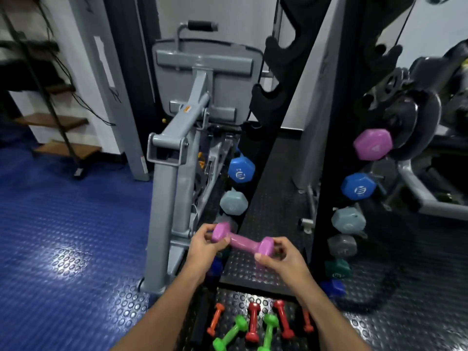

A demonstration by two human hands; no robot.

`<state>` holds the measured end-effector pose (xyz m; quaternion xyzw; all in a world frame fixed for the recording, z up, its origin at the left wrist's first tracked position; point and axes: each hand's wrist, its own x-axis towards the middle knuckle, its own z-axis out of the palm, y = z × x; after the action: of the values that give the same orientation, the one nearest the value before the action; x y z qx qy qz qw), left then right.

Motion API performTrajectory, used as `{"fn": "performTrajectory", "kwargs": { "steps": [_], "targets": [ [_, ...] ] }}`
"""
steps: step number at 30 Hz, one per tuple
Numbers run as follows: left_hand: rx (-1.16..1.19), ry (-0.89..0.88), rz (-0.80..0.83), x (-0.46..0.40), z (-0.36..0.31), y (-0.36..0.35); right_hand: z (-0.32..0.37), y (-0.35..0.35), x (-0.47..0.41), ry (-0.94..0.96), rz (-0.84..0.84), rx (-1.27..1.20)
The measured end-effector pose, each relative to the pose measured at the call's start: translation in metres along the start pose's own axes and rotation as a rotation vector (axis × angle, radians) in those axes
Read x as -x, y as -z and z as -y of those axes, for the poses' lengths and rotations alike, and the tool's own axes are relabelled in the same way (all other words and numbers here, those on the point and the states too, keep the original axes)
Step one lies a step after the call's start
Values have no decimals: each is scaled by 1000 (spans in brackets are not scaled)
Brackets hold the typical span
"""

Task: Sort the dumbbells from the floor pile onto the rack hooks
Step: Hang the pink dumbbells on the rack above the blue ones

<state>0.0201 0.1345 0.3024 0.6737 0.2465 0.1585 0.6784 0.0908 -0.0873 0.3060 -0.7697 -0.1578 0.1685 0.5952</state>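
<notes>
I am gripping the pink vinyl-coated hexagonal dumbbell (242,243) level by its two heads, left hand (205,245) and right hand (281,257) both clenched on it, between the black rack's (329,138) uprights, probably lining it up for hooks.

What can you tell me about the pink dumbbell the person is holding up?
The pink dumbbell is small, with a smooth, glossy coating and two faceted heads joined by a thick rounded handle. It is held in the air, roughly level, its left head a bit higher. The left hand grips one head, the right hand the other. It hangs between the rack's two uprights, above the dumbbells on the floor.
</notes>
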Motion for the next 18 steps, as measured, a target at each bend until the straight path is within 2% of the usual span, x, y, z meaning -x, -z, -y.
{"fn": "performTrajectory", "kwargs": {
  "steps": [5,9,14,18],
  "targets": [
    [37,-81,-27,2,-58,6,50,7,-10,83,-7,16],
    [101,-171,-132,-13,-101,9,93,11,-21,147,-20,-32],
    [220,-255,-237,-41,-159,3,152,1,-34,158,-80,-196],
    [246,-298,-259,-74,-193,-4,182,-8,-57,180,-159,-194]
  ]
}}
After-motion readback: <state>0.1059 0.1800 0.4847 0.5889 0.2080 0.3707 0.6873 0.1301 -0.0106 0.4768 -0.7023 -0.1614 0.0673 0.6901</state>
